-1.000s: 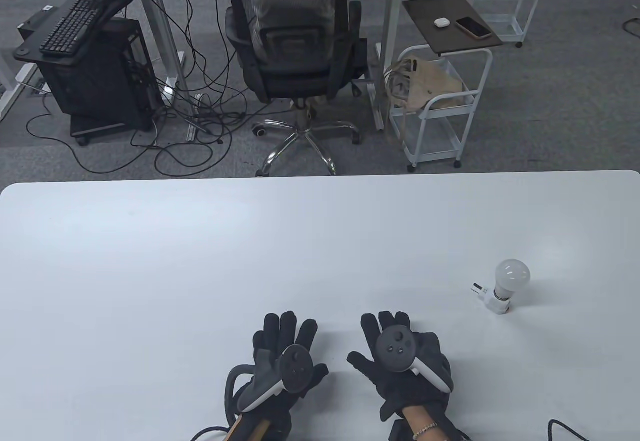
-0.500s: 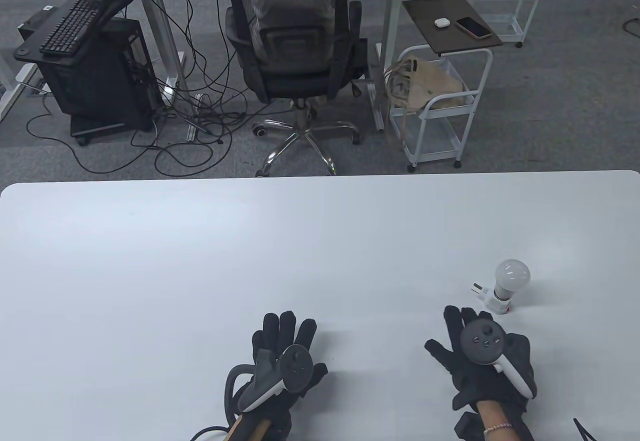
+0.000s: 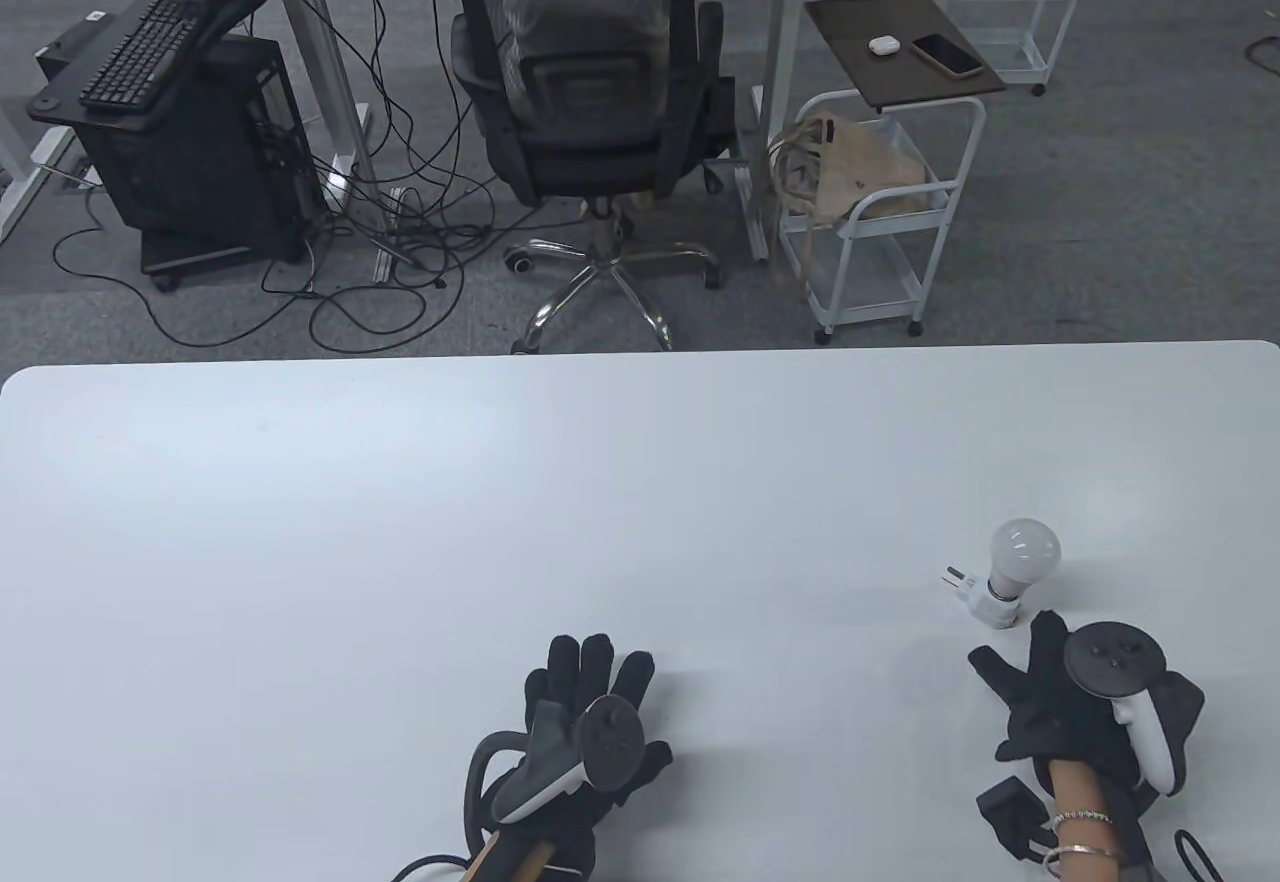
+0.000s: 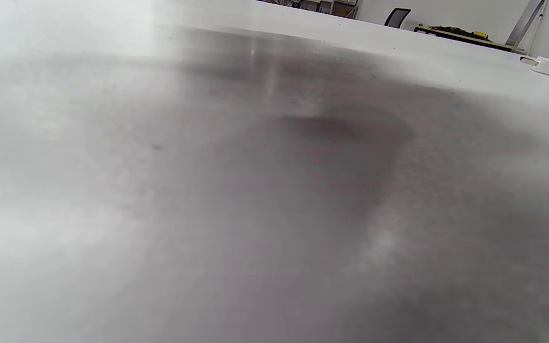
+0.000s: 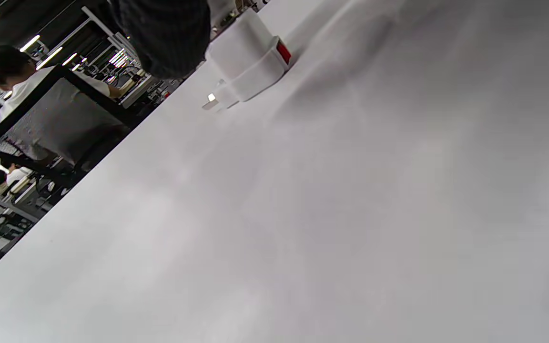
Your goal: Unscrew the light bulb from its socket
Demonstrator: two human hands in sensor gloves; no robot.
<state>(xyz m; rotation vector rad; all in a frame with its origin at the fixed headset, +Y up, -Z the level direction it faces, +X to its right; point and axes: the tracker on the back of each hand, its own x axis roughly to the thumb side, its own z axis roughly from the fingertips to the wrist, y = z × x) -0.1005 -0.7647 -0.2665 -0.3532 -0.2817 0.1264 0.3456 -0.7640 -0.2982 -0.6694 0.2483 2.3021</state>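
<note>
My left hand (image 3: 585, 737) lies flat on the white table (image 3: 400, 542), palm down, fingers spread and holding nothing, well apart from the work. Its wrist view shows only bare tabletop, with the socket's edge at the far right.

Further right, the light bulb (image 3: 1024, 550) sits screwed into its white plug-in socket (image 3: 990, 605), which lies on the table with its prongs pointing left; a red mark shows on the socket body in my right wrist view.

My right hand (image 3: 1085, 712) is just beside the socket on its near side, fingers loosely spread and reaching toward it, gripping nothing. I cannot tell whether a fingertip already touches it.

What worries me is that the socket is small, light and unanchored. If I twist the bulb with one hand alone, I judge the whole assembly would spin or skid instead of unthreading. A clumsy nudge could also roll the bulb toward the table's right edge, and squeezing the frosted globe too hard risks cracking it.
</note>
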